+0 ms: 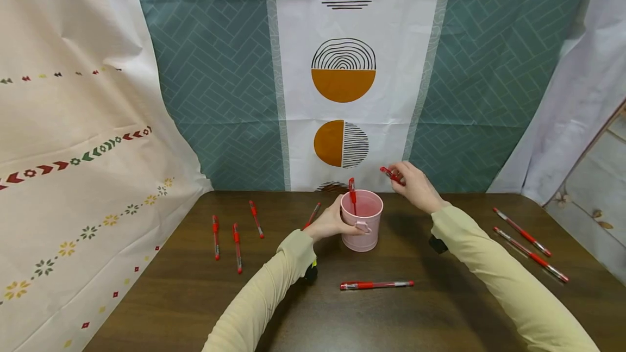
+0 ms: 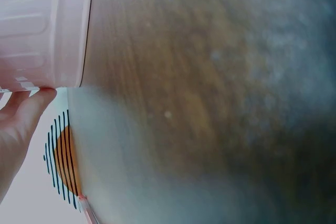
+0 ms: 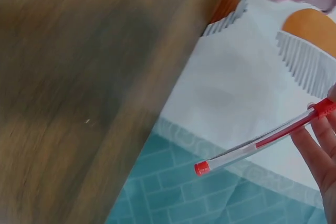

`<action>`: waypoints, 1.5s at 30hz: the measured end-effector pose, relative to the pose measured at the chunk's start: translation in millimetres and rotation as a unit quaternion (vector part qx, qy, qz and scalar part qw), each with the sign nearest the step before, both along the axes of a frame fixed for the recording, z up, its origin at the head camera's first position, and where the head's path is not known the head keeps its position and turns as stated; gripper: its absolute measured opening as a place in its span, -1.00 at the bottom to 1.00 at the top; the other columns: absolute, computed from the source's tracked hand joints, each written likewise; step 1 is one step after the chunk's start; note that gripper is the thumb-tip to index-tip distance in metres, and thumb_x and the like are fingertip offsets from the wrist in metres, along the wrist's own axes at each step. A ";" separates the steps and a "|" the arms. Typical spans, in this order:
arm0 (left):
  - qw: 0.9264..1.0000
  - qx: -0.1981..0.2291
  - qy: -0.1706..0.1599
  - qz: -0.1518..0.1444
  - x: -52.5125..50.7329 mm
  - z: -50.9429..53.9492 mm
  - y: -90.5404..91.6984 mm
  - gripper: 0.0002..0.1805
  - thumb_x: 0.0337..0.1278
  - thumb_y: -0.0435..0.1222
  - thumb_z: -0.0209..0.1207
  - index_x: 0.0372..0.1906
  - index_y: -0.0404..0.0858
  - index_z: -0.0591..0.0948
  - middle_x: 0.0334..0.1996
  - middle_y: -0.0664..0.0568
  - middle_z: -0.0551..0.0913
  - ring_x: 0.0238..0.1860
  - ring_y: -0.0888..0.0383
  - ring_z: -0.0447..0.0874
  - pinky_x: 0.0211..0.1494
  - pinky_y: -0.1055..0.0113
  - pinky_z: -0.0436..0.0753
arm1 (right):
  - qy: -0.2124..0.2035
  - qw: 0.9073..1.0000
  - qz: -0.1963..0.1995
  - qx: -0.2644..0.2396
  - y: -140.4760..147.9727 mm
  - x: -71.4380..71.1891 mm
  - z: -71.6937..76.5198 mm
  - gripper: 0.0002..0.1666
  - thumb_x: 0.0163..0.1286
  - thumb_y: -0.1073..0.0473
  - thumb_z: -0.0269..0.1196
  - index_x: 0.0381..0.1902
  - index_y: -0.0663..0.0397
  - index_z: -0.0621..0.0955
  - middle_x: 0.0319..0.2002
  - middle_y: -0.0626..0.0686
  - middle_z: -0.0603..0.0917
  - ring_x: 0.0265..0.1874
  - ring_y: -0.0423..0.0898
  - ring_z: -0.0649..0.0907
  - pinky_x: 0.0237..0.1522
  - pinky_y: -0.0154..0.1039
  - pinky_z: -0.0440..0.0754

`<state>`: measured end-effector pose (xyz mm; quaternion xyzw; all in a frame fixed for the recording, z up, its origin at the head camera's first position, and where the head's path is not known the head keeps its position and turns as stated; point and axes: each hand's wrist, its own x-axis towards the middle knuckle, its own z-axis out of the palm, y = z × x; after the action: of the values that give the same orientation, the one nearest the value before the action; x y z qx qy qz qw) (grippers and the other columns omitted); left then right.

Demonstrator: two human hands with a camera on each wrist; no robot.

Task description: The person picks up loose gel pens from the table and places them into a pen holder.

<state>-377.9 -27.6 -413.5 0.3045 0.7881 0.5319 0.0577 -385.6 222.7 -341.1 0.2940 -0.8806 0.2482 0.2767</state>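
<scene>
A small pink bucket (image 1: pixel 361 240) stands upright on the table, with one red pen (image 1: pixel 352 193) leaning inside it, cap end up. My left hand (image 1: pixel 329 225) grips the bucket's left side, thumb across the front near the handle lug. In the left wrist view that hand (image 2: pixel 21 121) touches the bucket (image 2: pixel 44 30). Above and right of the bucket, my right hand (image 1: pixel 415 184) pinches a second red pen (image 1: pixel 391 175). The right wrist view shows this clear-barrelled pen (image 3: pixel 252 148) near its red cap, its red end plug pointing away from the fingers.
Several red pens lie about the brown table (image 1: pixel 313 319): one pen (image 1: pixel 376 285) in front of the bucket, others such as this pen (image 1: pixel 237 247) at left, two including this pen (image 1: pixel 530 254) at right. Another pen (image 1: pixel 313 214) lies behind my left hand. A patterned curtain (image 1: pixel 225 69) hangs behind.
</scene>
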 end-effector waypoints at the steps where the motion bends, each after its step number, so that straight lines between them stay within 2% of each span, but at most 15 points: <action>1: 1.000 -0.001 -0.002 0.001 0.3 0.1 0.0 -0.06 -0.35 -0.18 0.46 0.23 -0.04 0.17 0.03 0.16 0.40 -0.02 0.23 0.39 0.04 0.24 0.36 | -0.003 1.000 0.002 -0.014 -0.8 0.7 1.7 -0.65 0.10 0.47 0.24 -0.13 0.25 0.46 -0.27 0.16 0.49 -0.39 0.01 0.55 -0.37 -0.07 0.55; 9: 1.000 -0.004 -0.005 0.003 1.2 0.1 1.0 -0.05 -0.35 -0.15 0.45 0.24 -0.03 0.16 0.04 0.16 0.39 -0.01 0.23 0.39 0.04 0.23 0.37 | -0.009 0.993 0.003 -0.118 -8.8 9.6 19.7 -0.68 0.14 0.46 0.22 -0.12 0.26 0.45 -0.27 0.14 0.55 -0.31 0.01 0.54 -0.37 -0.07 0.55; 16: 1.000 0.002 -0.004 0.003 -1.3 -3.5 -0.3 -0.05 -0.37 -0.17 0.46 0.23 -0.01 0.18 0.03 0.20 0.40 -0.01 0.24 0.39 0.05 0.24 0.36 | 0.002 0.988 -0.010 -0.156 -19.1 17.2 29.5 -0.66 0.16 0.39 0.24 -0.09 0.25 0.44 -0.26 0.13 0.56 -0.31 -0.02 0.55 -0.41 -0.25 0.51; 20: 1.000 0.001 0.003 0.004 -2.3 -4.5 -1.7 -0.05 -0.37 -0.15 0.46 0.24 -0.01 0.17 0.02 0.21 0.40 -0.02 0.26 0.39 0.05 0.25 0.36 | -0.002 0.980 -0.006 -0.197 -25.2 19.4 33.0 -0.58 0.18 0.37 0.23 0.01 0.24 0.40 -0.21 0.13 0.53 -0.28 -0.02 0.55 -0.34 -0.19 0.49; 22: 1.000 -0.001 -0.002 0.000 4.1 3.4 -2.8 -0.05 -0.35 -0.18 0.45 0.25 -0.06 0.16 0.04 0.15 0.40 -0.01 0.22 0.39 0.06 0.23 0.35 | -0.008 0.976 -0.002 -0.217 -28.3 20.7 34.2 -0.52 0.19 0.37 0.23 0.07 0.23 0.37 -0.20 0.13 0.51 -0.28 -0.03 0.55 -0.28 -0.16 0.50; 24: 1.000 0.000 -0.004 -0.005 4.3 3.3 -3.0 -0.05 -0.33 -0.18 0.44 0.26 -0.07 0.16 0.05 0.13 0.39 0.00 0.20 0.38 0.05 0.22 0.35 | -0.012 0.973 0.003 -0.232 -31.1 20.8 34.6 -0.48 0.19 0.38 0.22 0.11 0.22 0.36 -0.21 0.14 0.51 -0.28 -0.02 0.56 -0.25 -0.22 0.51; 27: 1.000 -0.001 -0.012 -0.006 4.6 3.4 -2.4 -0.05 -0.32 -0.20 0.44 0.26 -0.07 0.15 0.06 0.12 0.39 0.00 0.18 0.39 0.05 0.21 0.36 | -0.020 0.971 0.006 -0.240 -35.2 21.1 35.4 -0.41 0.20 0.38 0.21 0.20 0.14 0.34 -0.22 0.14 0.52 -0.28 -0.03 0.57 -0.26 -0.28 0.52; 28: 1.000 0.000 -0.010 -0.005 2.0 -0.1 -2.0 -0.05 -0.32 -0.18 0.44 0.26 -0.05 0.15 0.05 0.15 0.39 0.00 0.21 0.39 0.04 0.22 0.37 | -0.024 0.970 0.007 -0.242 -36.4 21.1 35.6 -0.38 0.20 0.38 0.21 0.23 0.10 0.34 -0.22 0.14 0.52 -0.28 -0.03 0.57 -0.28 -0.29 0.52; 29: 1.000 0.000 -0.010 -0.003 -1.4 -4.0 -1.3 -0.05 -0.34 -0.17 0.45 0.25 -0.02 0.15 0.04 0.18 0.39 -0.01 0.22 0.39 0.03 0.22 0.37 | -0.029 0.970 0.007 -0.242 -37.6 21.3 35.6 -0.35 0.21 0.38 0.21 0.25 0.06 0.32 -0.21 0.14 0.51 -0.27 -0.02 0.57 -0.29 -0.28 0.54; 32: 1.000 -0.001 -0.009 -0.002 -1.1 -3.4 -0.7 -0.05 -0.34 -0.16 0.44 0.25 -0.02 0.15 0.04 0.19 0.38 -0.01 0.23 0.38 0.03 0.23 0.38 | -0.049 0.967 0.015 -0.250 -41.5 24.8 37.6 -0.29 0.23 0.36 0.20 0.31 -0.02 0.26 -0.21 0.15 0.50 -0.29 0.00 0.57 -0.30 -0.22 0.57; 40: 1.000 0.010 -0.009 -0.011 -4.1 -3.7 0.1 -0.06 -0.35 -0.16 0.45 0.23 0.01 0.17 0.04 0.23 0.35 0.00 0.25 0.37 0.03 0.25 0.38 | -0.066 0.958 0.051 -0.274 -58.9 49.6 54.2 -0.35 0.26 0.44 0.12 0.30 0.19 0.23 -0.22 0.31 0.44 -0.28 0.18 0.57 -0.34 -0.30 0.57; 42: 1.000 0.007 -0.010 -0.011 -5.3 -4.2 0.0 -0.05 -0.36 -0.14 0.45 0.24 0.01 0.16 0.04 0.25 0.36 0.00 0.25 0.37 0.03 0.25 0.39 | -0.070 0.957 0.053 -0.276 -60.1 49.1 53.3 -0.36 0.26 0.45 0.11 0.28 0.21 0.23 -0.23 0.32 0.44 -0.29 0.19 0.57 -0.35 -0.29 0.58; 45: 1.000 0.002 -0.010 -0.004 -5.8 -5.7 0.3 -0.05 -0.37 -0.10 0.45 0.24 0.03 0.16 0.02 0.26 0.37 -0.01 0.26 0.37 0.02 0.25 0.39 | -0.079 0.956 0.055 -0.278 -58.8 41.3 45.3 -0.36 0.24 0.46 0.13 0.27 0.19 0.25 -0.25 0.30 0.45 -0.30 0.18 0.58 -0.36 -0.25 0.58</action>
<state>-383.7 -27.4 -419.2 0.3028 0.7853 0.5358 0.0673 -344.4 163.9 -295.8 0.2331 -0.7781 0.5207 0.2628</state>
